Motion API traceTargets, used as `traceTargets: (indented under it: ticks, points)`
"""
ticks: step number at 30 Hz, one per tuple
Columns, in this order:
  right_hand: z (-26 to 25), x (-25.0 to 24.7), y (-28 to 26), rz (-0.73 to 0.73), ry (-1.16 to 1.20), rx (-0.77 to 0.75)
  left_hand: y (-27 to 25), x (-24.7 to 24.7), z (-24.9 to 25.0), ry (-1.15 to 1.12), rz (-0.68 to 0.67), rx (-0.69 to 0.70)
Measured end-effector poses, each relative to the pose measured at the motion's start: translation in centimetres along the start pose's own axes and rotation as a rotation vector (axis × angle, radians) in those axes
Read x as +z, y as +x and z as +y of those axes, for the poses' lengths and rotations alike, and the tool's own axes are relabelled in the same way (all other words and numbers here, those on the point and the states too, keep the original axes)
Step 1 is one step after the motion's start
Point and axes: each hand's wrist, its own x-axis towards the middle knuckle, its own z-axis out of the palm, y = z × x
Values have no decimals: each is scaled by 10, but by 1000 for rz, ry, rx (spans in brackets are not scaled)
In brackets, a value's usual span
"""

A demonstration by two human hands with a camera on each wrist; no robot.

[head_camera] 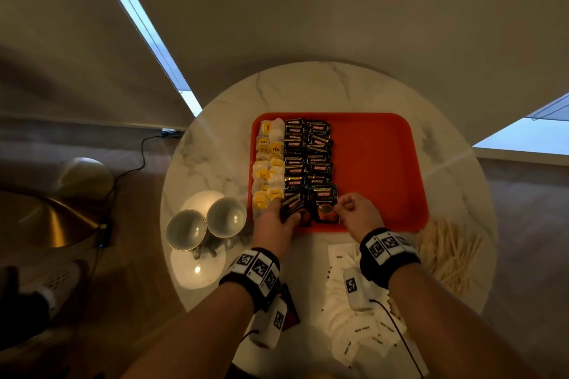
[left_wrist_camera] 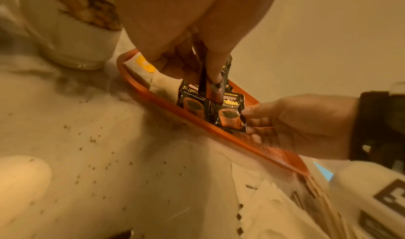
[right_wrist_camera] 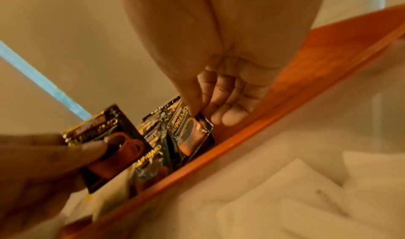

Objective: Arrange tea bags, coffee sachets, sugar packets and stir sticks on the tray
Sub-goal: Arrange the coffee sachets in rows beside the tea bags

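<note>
An orange tray (head_camera: 375, 163) holds two columns of yellow-tagged tea bags (head_camera: 268, 163) on its left side. Beside them lie two columns of black coffee sachets (head_camera: 308, 157). My left hand (head_camera: 288, 214) grips one coffee sachet (head_camera: 292, 204) just above the near end of the first coffee column; the left wrist view shows that sachet (left_wrist_camera: 205, 85) edge-on between thumb and fingers. My right hand (head_camera: 340, 208) pinches the right edge of the nearest sachet (head_camera: 325, 206) in the second column, which lies on the tray (right_wrist_camera: 285, 95). That pinched sachet (right_wrist_camera: 192, 135) is tilted up slightly.
White sugar packets (head_camera: 357, 326) lie heaped on the round marble table (head_camera: 308, 89) near me, under my right forearm. Wooden stir sticks (head_camera: 446, 252) are piled right of the tray. Two cups (head_camera: 226, 217) on saucers stand left of it. The tray's right half is bare.
</note>
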Motion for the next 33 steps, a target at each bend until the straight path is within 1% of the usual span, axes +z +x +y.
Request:
traceTargets:
  ticks: [6,10,12,15,17,19,20,21,23,25,27,28,30,32,33]
  points:
    - [0,8,3,-19,-100,2,12,9,13,244,3,44]
    - [4,13,9,4,-103,-3,19,12,20,372,48,58]
    - [6,11,10,5,-97,2,20,12,24,397,68,55]
    - [10,7,7,66,-77,-10,17,10,27,380,83,53]
    - [9,6,-5,108,-50,-64,13,8,26,368,84,53]
    - [6,10,-24,111,-29,-142,7,4,21,377,48,63]
    - [4,14,-34,85,-39,-177,2,1,17,397,12,62]
    - [3,20,-47,26,-69,-198,-5,-2,12,430,-38,56]
    - [2,35,-70,-174,-162,-219,-18,-10,-4,503,-125,46]
    - [3,52,-88,-408,-275,-252,-29,-20,-22,556,-142,21]
    - [6,70,-100,-573,-463,-340,-38,-29,-39,590,-120,-29]
    - [8,77,-104,-607,-570,-390,-41,-34,-46,604,-110,-56]
    - [11,88,-109,-605,-739,-484,-47,-41,-61,610,-88,-97]
    - [15,95,-111,-573,-796,-527,-52,-46,-72,581,-68,-127]
    - [14,96,-112,-557,-779,-523,-54,-47,-77,569,-62,-134]
